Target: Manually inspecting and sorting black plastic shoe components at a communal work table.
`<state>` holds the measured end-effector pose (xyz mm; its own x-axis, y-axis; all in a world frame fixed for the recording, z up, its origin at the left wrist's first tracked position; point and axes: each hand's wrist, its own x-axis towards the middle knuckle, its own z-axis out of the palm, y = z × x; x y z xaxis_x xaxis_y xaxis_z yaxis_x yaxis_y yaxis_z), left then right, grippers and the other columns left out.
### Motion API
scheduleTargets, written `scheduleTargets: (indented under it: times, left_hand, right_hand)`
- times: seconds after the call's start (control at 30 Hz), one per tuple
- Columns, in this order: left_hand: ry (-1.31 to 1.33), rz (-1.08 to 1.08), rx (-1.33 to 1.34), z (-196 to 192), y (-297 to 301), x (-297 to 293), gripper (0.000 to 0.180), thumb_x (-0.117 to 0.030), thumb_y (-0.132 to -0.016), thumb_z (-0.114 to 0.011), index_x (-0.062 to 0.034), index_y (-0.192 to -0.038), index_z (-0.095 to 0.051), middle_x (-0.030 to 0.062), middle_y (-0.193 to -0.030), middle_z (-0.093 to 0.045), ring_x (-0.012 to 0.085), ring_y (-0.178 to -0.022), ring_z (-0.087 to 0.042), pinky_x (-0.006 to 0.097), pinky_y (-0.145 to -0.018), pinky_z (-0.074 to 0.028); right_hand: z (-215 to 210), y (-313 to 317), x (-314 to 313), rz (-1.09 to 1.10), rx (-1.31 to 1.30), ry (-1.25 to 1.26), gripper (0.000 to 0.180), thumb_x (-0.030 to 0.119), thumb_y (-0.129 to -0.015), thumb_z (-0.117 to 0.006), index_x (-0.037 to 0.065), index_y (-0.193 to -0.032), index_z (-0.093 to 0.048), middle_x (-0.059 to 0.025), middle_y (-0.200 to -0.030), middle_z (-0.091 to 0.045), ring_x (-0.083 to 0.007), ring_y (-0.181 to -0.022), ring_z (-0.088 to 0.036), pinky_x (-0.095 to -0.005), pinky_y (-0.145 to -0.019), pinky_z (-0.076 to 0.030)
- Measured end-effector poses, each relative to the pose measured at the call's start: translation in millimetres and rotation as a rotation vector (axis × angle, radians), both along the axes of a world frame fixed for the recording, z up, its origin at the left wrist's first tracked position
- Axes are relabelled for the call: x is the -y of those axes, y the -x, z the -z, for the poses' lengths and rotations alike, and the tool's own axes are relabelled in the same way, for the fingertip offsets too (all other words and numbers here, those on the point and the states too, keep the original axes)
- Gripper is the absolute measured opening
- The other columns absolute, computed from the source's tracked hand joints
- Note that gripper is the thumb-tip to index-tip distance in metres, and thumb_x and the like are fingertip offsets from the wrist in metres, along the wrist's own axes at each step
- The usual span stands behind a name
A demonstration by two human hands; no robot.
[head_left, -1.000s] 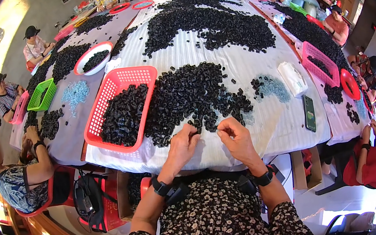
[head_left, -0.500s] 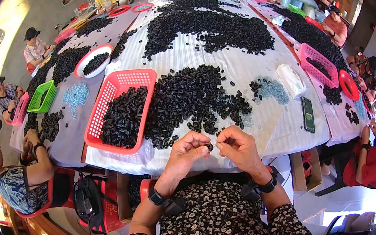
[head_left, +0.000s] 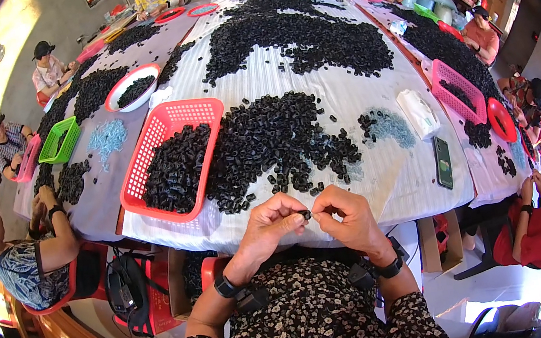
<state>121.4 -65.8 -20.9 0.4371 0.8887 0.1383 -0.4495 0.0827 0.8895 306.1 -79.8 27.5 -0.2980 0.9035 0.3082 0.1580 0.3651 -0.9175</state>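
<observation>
Between the thumb and fingers of my left hand (head_left: 270,224) is a small black ring-shaped part (head_left: 304,215). My right hand (head_left: 345,216) is closed in a pinch right beside that part; whatever its fingertips grip is too small to make out. Both hands are over the near edge of the cloth-covered table (head_left: 416,198). Just beyond them spreads a heap of similar black parts (head_left: 267,142). A red perforated basket (head_left: 128,179), partly filled with more of them, stands to the left of the heap.
Small clear bluish pieces (head_left: 392,128) lie right of the heap, near a white packet (head_left: 418,114) and a dark phone (head_left: 443,162). A green basket (head_left: 45,152) and a red-rimmed basin (head_left: 114,97) are at left. Several people sit around the tables, one close on my left (head_left: 32,266).
My right hand has shifted slightly and its fingers have curled a little more. The black part stays in my left hand, nearly where it was.
</observation>
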Motion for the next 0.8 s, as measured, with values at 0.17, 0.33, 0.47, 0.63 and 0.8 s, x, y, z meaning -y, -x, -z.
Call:
scheduleTargets:
  times: [0.17, 0.33, 0.47, 0.63, 0.8]
  left_hand:
    - [-0.003, 0.014, -0.029, -5.8, -0.7, 2.3, 0.013, -0.005, -0.085, -0.062, 0.0008, -0.096, -0.057, 0.0072, -0.086, -0.062, 0.0125, -0.075, -0.059, 0.026, -0.069, -0.05]
    - [-0.128, 0.009, -0.161, -11.6, 2.1, 5.0, 0.008, 0.001, -0.083, -0.062, -0.0001, -0.091, -0.06, 0.0013, -0.085, -0.061, 0.0048, -0.078, -0.055, 0.02, -0.07, -0.045]
    - [-0.125, 0.104, -0.143, -12.0, 4.2, 4.2, 0.01, 0.002, -0.082, -0.064, 0.0, -0.092, -0.062, 0.001, -0.085, -0.061, 0.0043, -0.077, -0.054, 0.02, -0.067, -0.044]
    - [-0.086, 0.079, -0.144, -9.3, 6.9, 2.7, 0.011, 0.0, -0.081, -0.065, -0.0001, -0.092, -0.061, 0.0027, -0.083, -0.062, 0.007, -0.072, -0.058, 0.021, -0.065, -0.048]
    - [-0.024, 0.022, -0.106, 1.0, 3.9, -0.7, 0.012, 0.001, -0.081, -0.065, 0.0002, -0.092, -0.061, 0.0044, -0.088, -0.063, 0.0081, -0.077, -0.059, 0.022, -0.069, -0.049]
  right_hand:
    - [-1.7, -0.5, 1.4, -0.004, 0.015, 0.072, 0.007, 0.0, -0.08, -0.061, 0.002, -0.083, -0.056, 0.0014, -0.074, -0.053, -0.0041, -0.064, -0.049, -0.0192, -0.054, -0.039]
    - [14.8, -14.6, -13.5, -0.219, -0.145, 0.347, 0.013, 0.004, -0.08, -0.066, 0.003, -0.085, -0.054, 0.0021, -0.071, -0.053, -0.0034, -0.059, -0.049, -0.0183, -0.052, -0.038]
    - [19.8, -19.9, -21.8, -0.447, -0.154, 0.538, 0.014, 0.011, -0.082, -0.066, 0.004, -0.082, -0.053, 0.0015, -0.067, -0.053, -0.0032, -0.056, -0.046, -0.0186, -0.049, -0.036]
    - [15.5, -16.8, -19.1, -0.478, -0.209, 0.553, 0.014, 0.013, -0.084, -0.064, 0.004, -0.08, -0.053, 0.002, -0.064, -0.052, -0.0037, -0.055, -0.049, -0.0194, -0.049, -0.037]
    - [15.2, -11.5, -9.3, -0.2, -0.06, 0.304, 0.009, 0.009, -0.086, -0.058, 0.002, -0.082, -0.053, 0.0004, -0.063, -0.052, -0.005, -0.055, -0.047, -0.0216, -0.05, -0.038]
